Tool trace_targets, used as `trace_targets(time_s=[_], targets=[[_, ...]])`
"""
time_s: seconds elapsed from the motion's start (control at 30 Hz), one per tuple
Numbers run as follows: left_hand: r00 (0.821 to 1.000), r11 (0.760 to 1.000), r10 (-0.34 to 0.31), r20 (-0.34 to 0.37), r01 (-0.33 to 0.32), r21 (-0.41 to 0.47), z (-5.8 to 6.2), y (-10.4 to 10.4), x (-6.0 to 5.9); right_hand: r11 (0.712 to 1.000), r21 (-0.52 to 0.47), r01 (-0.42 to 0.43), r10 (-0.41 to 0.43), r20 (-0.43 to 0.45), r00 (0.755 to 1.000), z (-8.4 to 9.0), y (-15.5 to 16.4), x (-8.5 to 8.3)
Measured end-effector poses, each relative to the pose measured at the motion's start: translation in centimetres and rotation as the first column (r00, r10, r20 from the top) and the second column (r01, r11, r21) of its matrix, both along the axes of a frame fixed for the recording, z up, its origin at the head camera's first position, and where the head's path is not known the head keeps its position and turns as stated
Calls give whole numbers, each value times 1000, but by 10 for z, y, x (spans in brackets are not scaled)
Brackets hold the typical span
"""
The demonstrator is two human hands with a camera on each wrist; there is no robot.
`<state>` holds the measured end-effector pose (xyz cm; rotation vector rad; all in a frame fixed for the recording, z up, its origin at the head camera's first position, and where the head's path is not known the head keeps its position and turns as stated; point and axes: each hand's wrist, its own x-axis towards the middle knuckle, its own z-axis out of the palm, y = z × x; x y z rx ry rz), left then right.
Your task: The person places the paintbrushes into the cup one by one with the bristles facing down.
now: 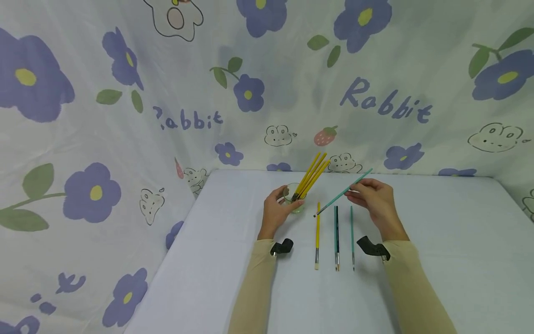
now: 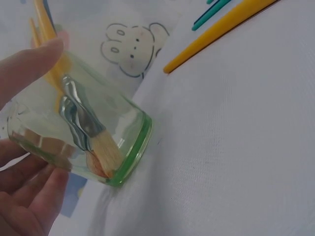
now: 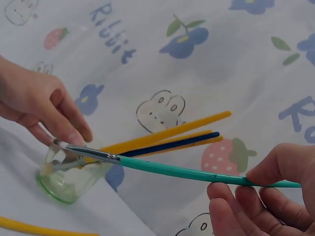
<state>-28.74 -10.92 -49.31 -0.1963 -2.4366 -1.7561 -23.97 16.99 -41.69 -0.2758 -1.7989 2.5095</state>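
My left hand [image 1: 276, 212] grips a clear, green-tinted glass cup [image 2: 114, 105], thumb on one side and fingers on the other. Several yellow-handled paintbrushes [image 1: 312, 175] lean in the cup, bristles down, and a dark blue paintbrush [image 3: 172, 144] shows among them in the right wrist view. To the right, my right hand [image 1: 377, 198] pinches a teal paintbrush [image 3: 172, 170] by its handle between thumb and fingers. That brush slants in the air, its bristle end down toward the cup side and overlapping the cup in the right wrist view.
On the white table [image 1: 200, 278], between the forearms, lie a yellow paintbrush [image 1: 317, 236], a teal paintbrush beside a black paintbrush [image 1: 337, 232], and another teal paintbrush [image 1: 352, 236]. Their bristles face me. A flower-and-rabbit printed cloth [image 1: 300, 102] hangs behind and to the left.
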Motion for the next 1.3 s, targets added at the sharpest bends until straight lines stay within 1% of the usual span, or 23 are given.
trace_targets(time_s=[0.13,0.3,0.67,0.8,1.03,1.3], targets=[[1000,1000,-1,-4,1,4,-2,-1,0,999,-34,17,-18,-11,1000,3,-7,-3],[1000,1000,-3,-3,3,6,-3,-1,0,998,-44,36,-37,-21,999,8,-15,-8],[1000,1000,-6,-4,6,1,-2,0,1,998,-47,34,-38,-71,997,12,-30,-20],[1000,1000,-5,-1,5,-1,-1,0,1,999,-27,36,-38,-86,996,13,-37,-23],[1000,1000,-8,5,8,3,-1,-1,1,996,61,57,-53,-69,996,15,-50,-25],[1000,1000,-3,2,3,3,1,-1,1,989,134,67,-51,-123,991,12,-64,-27]])
